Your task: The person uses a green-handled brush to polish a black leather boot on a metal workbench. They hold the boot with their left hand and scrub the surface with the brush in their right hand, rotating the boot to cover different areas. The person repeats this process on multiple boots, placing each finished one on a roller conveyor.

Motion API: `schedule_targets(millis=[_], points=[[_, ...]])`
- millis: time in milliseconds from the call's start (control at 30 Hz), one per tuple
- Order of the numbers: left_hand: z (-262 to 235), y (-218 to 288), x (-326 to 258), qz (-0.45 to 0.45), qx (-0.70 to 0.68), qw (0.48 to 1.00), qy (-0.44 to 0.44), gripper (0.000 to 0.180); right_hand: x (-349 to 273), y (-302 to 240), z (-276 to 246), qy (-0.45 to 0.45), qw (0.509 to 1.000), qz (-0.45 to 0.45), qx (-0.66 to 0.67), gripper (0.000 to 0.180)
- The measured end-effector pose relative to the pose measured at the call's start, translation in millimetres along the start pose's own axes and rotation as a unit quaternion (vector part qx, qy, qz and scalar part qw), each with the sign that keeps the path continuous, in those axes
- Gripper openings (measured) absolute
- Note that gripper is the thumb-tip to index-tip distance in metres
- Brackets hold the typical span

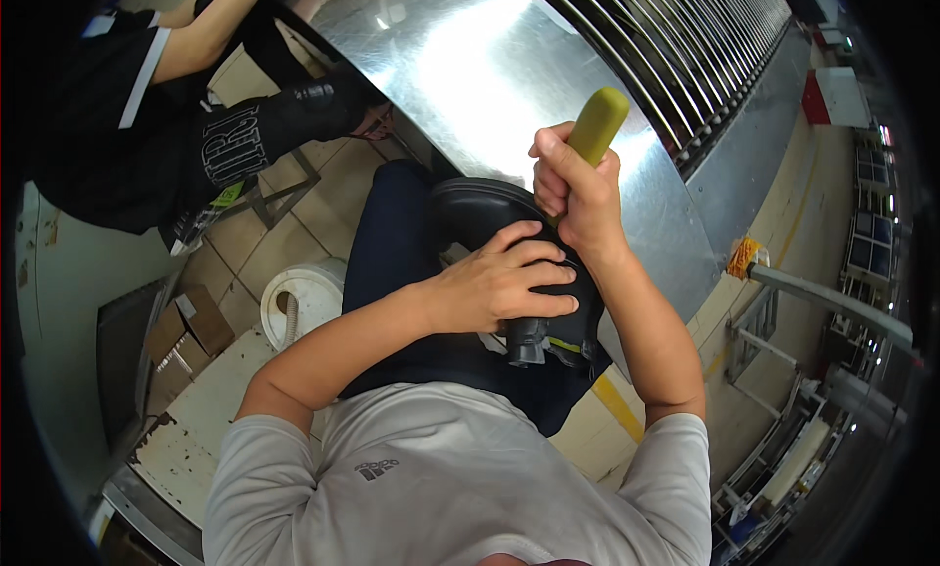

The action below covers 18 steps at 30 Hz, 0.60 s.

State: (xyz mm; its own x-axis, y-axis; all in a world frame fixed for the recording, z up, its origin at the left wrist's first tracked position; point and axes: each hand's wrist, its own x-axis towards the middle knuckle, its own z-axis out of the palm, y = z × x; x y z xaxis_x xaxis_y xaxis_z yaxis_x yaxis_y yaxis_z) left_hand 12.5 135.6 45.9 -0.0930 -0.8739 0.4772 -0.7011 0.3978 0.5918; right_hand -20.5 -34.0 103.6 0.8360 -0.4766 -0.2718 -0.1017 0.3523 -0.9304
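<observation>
Across my lap lies a glossy black moulded part (478, 206) with a broad curved rim and a short tube-like end (527, 343) facing me. My left hand (509, 284) is laid over its top, fingers bent around it and holding it down. Close beyond, my right hand (580, 184) is closed in a fist on a hand tool with a thick olive-green handle (599, 125). The handle's rounded end points up and away. Whatever lies at the tool's lower end is hidden by my fist and the black part.
A shiny steel table (431, 67) stands ahead, joined to a conveyor of metal bars (666, 47). At left sits another person in black (235, 145). A white bucket (304, 297) and a cardboard box (188, 329) are at my left; a grey pipe (832, 297) crosses at right.
</observation>
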Motion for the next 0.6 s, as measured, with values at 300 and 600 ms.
schedule_targets(millis=[300, 600], points=[[-10, -6, 9, -0.004, -0.046, 0.999, -0.012, 0.072, 32, 2, 35, -0.058, 0.995, 0.027, -0.074, 0.028], [-4, -5, -1, 0.001, -0.087, 0.996, 0.036, 0.06, 44, 24, 45, -0.068, 0.994, 0.06, 0.054, 0.027]])
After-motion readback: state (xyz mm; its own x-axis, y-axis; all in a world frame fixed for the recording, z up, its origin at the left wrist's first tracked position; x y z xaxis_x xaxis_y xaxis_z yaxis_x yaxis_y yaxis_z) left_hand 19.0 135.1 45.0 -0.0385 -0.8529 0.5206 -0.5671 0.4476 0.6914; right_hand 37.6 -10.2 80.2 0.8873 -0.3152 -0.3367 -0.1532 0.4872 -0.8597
